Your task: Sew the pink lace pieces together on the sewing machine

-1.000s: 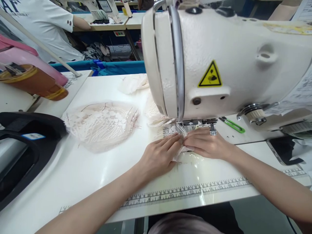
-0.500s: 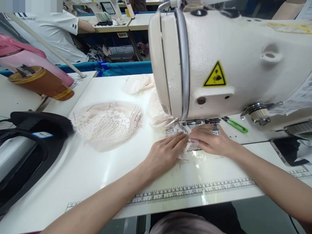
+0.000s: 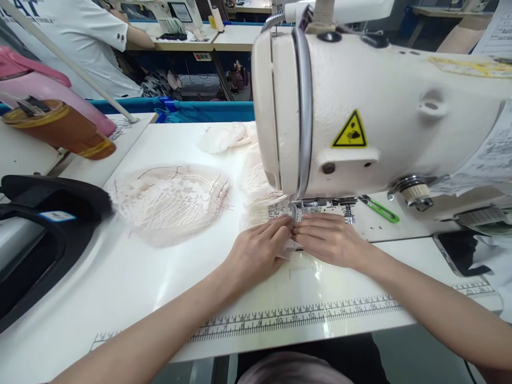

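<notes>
The right hand point(image 3: 330, 240) has flattened, fingers together, against the half-curled left hand point(image 3: 258, 246). Both now steady sheer fabric point(image 3: 287, 249) inside the tabletop's point(image 3: 192, 277) near edge; any pinch is hidden.

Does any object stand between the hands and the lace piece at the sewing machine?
Nothing visible does: the left hand and the right hand both touch the lace piece directly, at the sewing machine.

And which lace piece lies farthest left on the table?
The large oval lace piece, well left of the left hand. The small pale piece behind it lies farther right; other lace sits by that hand and the sewing machine.
</notes>
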Tool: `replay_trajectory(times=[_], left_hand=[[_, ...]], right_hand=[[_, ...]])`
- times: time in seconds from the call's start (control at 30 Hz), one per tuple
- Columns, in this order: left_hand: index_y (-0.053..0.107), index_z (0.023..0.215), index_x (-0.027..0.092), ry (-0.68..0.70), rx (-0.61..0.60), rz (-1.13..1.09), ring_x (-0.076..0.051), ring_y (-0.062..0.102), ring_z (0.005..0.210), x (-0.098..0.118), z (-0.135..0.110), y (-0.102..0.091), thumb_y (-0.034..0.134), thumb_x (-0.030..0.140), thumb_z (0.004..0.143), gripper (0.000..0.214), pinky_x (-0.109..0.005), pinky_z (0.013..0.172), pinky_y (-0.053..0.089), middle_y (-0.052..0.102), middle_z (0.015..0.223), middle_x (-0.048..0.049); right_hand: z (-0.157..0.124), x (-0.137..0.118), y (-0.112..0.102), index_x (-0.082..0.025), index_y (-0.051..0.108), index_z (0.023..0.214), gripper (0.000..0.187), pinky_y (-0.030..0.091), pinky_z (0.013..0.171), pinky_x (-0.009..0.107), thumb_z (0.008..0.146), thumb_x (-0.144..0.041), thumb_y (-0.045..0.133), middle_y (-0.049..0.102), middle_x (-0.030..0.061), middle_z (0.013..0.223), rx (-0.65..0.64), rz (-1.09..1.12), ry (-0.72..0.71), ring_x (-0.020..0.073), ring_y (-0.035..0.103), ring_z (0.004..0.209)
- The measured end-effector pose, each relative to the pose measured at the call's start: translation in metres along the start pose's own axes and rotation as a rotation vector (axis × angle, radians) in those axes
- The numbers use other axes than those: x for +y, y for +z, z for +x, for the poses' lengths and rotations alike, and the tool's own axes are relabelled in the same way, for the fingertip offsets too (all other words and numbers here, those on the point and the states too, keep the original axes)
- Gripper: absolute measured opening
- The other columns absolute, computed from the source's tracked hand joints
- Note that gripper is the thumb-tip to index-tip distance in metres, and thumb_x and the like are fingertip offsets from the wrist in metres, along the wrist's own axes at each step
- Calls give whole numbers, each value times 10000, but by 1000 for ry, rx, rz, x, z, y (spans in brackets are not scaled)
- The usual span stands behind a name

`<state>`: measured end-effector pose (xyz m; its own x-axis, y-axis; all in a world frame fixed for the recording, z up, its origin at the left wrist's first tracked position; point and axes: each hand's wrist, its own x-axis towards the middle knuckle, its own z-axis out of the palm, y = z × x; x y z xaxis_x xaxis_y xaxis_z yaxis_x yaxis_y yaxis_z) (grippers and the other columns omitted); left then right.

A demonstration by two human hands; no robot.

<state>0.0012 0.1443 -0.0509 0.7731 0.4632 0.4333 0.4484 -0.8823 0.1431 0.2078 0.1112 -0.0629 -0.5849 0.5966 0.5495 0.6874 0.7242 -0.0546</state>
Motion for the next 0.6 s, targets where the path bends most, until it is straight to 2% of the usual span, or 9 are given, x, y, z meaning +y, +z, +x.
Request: replay_trajectory(times=[0.3,0.6], left_hand=[[530,919,172,-74,2,-4,-230,659,1046,-2,2,1,480,82,787,167,-336,771,605,650,1198,-109],[509,938,164,-82,-7,24,-240,665,1021,-2,6,2,488,117,821,127,-339,774,597,653,1173,-129]], right_hand=[[2,0,1,-247,699,928,231,552,719,265,893,-122,508,733,1,915,-71,39,95,146,665,877],[3,4,0,-227,675,906,212,518,819,284,905,-121,491,720,-3,903,-76,20,95,130,646,890]])
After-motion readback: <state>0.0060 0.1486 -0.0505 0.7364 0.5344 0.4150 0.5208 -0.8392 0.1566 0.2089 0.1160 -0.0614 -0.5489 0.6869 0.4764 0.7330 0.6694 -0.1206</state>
